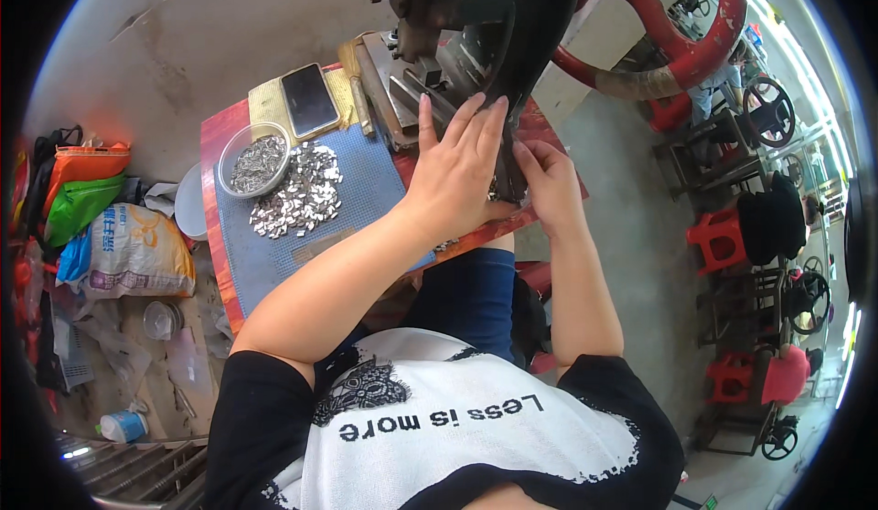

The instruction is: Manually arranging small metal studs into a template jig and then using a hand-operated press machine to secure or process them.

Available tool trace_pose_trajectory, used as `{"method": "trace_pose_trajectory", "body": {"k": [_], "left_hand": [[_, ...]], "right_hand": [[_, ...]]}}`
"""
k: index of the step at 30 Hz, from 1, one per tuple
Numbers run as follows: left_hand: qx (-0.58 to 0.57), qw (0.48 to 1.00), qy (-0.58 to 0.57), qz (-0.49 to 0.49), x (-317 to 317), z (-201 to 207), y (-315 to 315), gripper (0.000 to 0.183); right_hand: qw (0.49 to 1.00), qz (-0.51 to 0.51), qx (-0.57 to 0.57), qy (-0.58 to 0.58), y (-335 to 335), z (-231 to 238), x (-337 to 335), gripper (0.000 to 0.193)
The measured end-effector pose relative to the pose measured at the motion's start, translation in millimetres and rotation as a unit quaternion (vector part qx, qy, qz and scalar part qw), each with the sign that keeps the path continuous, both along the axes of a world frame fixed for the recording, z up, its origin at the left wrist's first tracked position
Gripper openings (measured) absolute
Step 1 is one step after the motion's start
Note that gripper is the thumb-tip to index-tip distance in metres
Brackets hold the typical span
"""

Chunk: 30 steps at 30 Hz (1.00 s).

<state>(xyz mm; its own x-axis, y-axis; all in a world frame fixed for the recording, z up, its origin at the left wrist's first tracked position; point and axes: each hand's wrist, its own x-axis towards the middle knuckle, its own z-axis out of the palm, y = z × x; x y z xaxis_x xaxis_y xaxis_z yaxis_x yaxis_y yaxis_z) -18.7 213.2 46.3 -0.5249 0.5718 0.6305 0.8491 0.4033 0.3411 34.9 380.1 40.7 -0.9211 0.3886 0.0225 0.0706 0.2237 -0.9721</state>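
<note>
My left hand [457,167] lies against the lower front of a dark hand press [462,7], its fingers stretched upward and slightly apart. Close beside it, my right hand [551,183] is at the right side of the press with thumb and fingers bent together. Whatever its fingertips hold, if anything, is too small or hidden to make out. The work spot under the press is mostly covered by my hands. To their left, a pile of small shiny metal pieces [306,194] lies on a blue textured mat [366,176]. A round clear tub [225,181] holds thin metal pieces.
A phone [310,98] lies on yellowish cloth behind the tub. The press's red handwheel [672,75] hangs at upper right. The red board [214,135] edges the mat. Bags, including a white and orange sack [146,254], crowd the left floor. Red stools [718,240] and other presses stand right.
</note>
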Motion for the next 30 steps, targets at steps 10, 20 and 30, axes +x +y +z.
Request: {"method": "trace_pose_trajectory", "body": {"k": [10,20,30], "left_hand": [[-0.108,0.967,-0.090,0.211,10,12,-74,0.102],[-0.222,0.955,-0.117,0.159,-9,-32,-115,0.094],[-0.136,0.959,-0.164,0.189,19,-23,-171,0.068]], "right_hand": [[0.859,-0.011,0.472,0.198,5,-18,-27,0.020],[0.938,0.132,-0.321,0.002,0,1,-18,0.031],[0.989,0.113,-0.089,0.024,2,0,-22,0.022]]}}
